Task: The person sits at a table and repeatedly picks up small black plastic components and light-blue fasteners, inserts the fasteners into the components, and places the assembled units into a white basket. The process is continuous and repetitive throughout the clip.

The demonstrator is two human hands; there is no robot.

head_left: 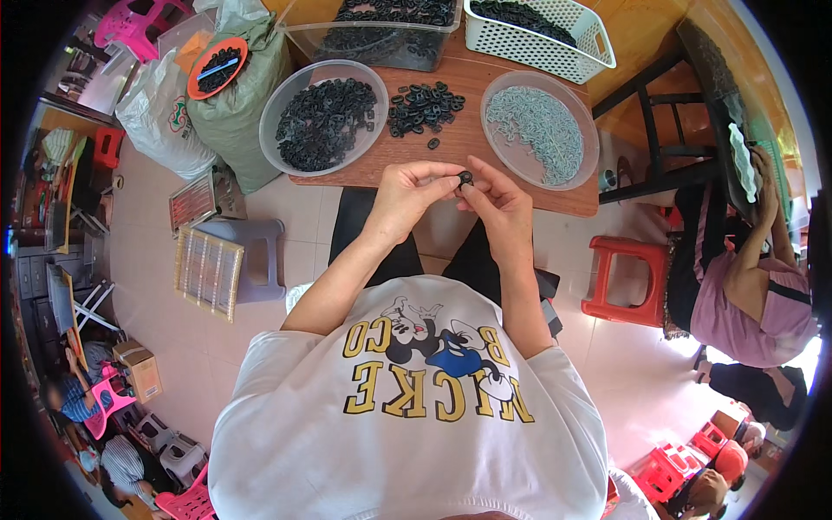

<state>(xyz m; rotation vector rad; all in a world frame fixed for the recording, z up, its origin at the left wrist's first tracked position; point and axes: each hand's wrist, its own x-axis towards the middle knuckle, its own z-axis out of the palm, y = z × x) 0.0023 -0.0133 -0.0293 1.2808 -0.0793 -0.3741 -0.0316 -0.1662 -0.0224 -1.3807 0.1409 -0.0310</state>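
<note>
In front of me, just past the table's near edge, my left hand (406, 198) and my right hand (504, 211) meet at their fingertips. Both pinch one small black part (465, 178), rounded, with its details too small to make out. A loose heap of black oval parts (425, 107) lies on the brown table (401, 159) beyond my hands, and a single one (433, 143) sits apart from it. To the left is a round clear tub (379, 143) of the same black parts. Near my right hand stands another round tub (582, 180), filled with thin silvery pins or screws.
A clear bin (303, 39) and a white perforated basket (598, 61), both with black parts, stand at the back. Sacks (247, 121), one topped by an orange dish (198, 87), are left. A red stool (626, 276) and another person (737, 295) are on the right.
</note>
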